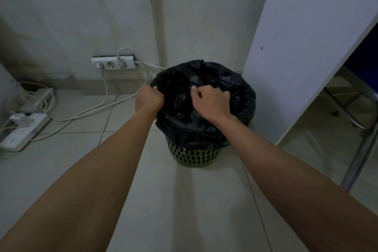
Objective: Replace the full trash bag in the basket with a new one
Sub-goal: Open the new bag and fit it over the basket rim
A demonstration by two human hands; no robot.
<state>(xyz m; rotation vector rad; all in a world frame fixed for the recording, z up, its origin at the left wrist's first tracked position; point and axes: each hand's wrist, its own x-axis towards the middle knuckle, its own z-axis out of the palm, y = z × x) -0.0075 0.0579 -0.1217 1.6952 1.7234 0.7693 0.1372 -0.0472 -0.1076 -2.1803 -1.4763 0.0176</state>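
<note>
1. No legible txt, brand, nr or sign anywhere in view.
2. Power strip (pixel 22 129) on floor, left: faint grey marks by its sockets, maybe lettering. Too small and blurred to read.
3. Wall socket (pixel 113 63): plain white face, nothing readable.
4. Trash bag (pixel 241 96) and basket (pixel 194 157): no readable print or label.

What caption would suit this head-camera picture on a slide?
Both hands, left and right, grip the black bag lining a green basket.
</note>
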